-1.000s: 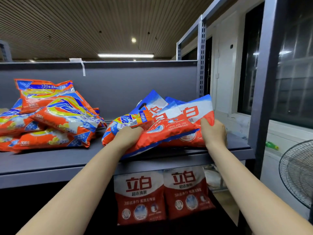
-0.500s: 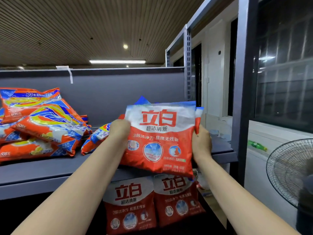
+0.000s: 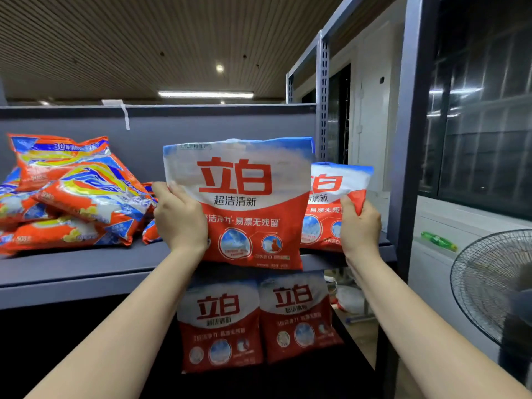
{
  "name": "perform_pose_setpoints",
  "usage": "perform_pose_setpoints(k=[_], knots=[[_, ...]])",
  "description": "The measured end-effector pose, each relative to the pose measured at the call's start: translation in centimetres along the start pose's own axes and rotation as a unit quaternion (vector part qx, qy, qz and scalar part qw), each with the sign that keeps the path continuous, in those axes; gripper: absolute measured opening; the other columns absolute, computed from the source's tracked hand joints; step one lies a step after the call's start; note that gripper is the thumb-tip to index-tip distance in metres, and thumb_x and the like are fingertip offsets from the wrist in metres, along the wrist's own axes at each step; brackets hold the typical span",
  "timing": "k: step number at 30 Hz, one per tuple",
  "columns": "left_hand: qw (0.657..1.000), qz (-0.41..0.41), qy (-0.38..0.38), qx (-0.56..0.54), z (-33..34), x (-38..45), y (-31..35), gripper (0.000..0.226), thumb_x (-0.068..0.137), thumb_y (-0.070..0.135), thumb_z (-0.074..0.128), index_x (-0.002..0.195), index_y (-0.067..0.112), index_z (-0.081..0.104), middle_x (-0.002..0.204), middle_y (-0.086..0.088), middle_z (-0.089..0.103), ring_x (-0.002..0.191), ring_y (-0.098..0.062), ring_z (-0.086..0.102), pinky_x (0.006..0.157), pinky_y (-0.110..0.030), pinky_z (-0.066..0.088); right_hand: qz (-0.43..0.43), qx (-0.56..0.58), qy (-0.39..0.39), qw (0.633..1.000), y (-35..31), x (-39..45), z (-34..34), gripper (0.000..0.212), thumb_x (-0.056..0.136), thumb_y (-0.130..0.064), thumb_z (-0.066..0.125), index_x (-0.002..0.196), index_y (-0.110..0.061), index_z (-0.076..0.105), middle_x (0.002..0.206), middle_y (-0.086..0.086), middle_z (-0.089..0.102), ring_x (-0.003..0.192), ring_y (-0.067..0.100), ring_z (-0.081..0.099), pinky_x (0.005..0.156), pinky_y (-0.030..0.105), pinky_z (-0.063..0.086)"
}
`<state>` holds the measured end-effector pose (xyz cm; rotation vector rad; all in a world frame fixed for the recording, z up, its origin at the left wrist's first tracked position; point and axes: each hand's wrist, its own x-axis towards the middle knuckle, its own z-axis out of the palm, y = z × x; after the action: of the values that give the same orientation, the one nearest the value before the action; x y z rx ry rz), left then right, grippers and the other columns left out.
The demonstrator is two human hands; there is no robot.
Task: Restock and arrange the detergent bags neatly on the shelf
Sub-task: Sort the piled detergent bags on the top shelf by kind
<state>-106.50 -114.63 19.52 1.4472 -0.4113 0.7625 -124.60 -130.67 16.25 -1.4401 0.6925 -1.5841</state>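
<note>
Your left hand (image 3: 181, 223) grips one upright red bag (image 3: 239, 203), your right hand (image 3: 359, 226) grips another bag (image 3: 331, 197), and the shelf (image 3: 86, 266) lies just below both.

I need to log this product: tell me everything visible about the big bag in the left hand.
The front detergent bag is a glossy plastic pouch, white and blue on top, red below, with large red characters and round pictures. It is upright, facing the camera, before the shelf. The left hand grips its left edge.

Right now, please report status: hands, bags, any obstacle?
Left hand grips front bag, upright. Right hand grips second bag behind it. Shelf spot ahead open; bag pile left.
</note>
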Motion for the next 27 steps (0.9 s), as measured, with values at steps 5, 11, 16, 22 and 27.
perform_pose_setpoints(k=[5,11,16,22,27], knots=[[0.999,0.036,0.015,-0.005,-1.4,-1.0,0.9,0.029,0.102,0.015,0.032,0.099,-0.01,0.047,0.094,-0.031,0.059,0.086,-0.045,0.051,0.062,-0.027,0.015,-0.05,-0.002,0.043,0.998,-0.7,-1.6,-1.8,0.028,0.096,-0.036,0.053,0.093,-0.009,0.06,0.079,-0.008,0.064,0.064,-0.006,0.062,0.053,0.011,0.044],[0.999,0.039,-0.007,-0.001,-4.6,-5.3,-0.1,0.028,0.101,0.016,0.033,0.094,-0.007,0.048,0.092,-0.029,0.058,0.087,-0.045,0.051,0.067,-0.036,0.024,-0.084,0.049,0.054,0.994,-0.4,-3.9,-5.1,0.033,0.09,-0.028,0.058,0.06,-0.021,0.047,0.056,-0.015,0.055,0.05,-0.005,0.052,0.052,0.015,0.042],[0.998,-0.018,-0.027,0.049,-7.7,-9.9,-2.8,0.029,0.101,0.016,0.035,0.092,-0.008,0.048,0.095,-0.033,0.058,0.088,-0.046,0.052,0.067,-0.038,0.024,-0.088,0.011,-0.004,0.996,2.3,-7.1,-7.2,0.038,0.085,-0.034,0.055,0.052,-0.022,0.04,0.046,-0.014,0.046,0.049,-0.002,0.039,0.051,0.024,0.034],[0.99,-0.084,-0.054,0.096,-10.3,-14.3,-6.6,0.025,0.101,0.014,0.035,0.093,-0.006,0.048,0.092,-0.028,0.058,0.086,-0.043,0.054,0.065,-0.033,0.026,-0.036,-0.013,-0.092,0.995,6.1,-9.8,-9.1,0.019,0.088,-0.032,0.055,0.07,-0.028,0.059,0.061,-0.019,0.063,0.055,-0.005,0.055,0.055,0.019,0.045],[0.977,-0.151,-0.062,0.139,-10.8,-16.1,-10.4,0.027,0.101,0.015,0.035,0.094,-0.007,0.049,0.094,-0.032,0.058,0.088,-0.047,0.053,0.068,-0.037,0.028,0.024,-0.089,-0.172,0.981,9.8,-11.2,-9.2,0.02,0.096,-0.022,0.055,0.078,-0.029,0.062,0.067,-0.005,0.065,0.058,-0.003,0.06,0.056,0.021,0.047]])
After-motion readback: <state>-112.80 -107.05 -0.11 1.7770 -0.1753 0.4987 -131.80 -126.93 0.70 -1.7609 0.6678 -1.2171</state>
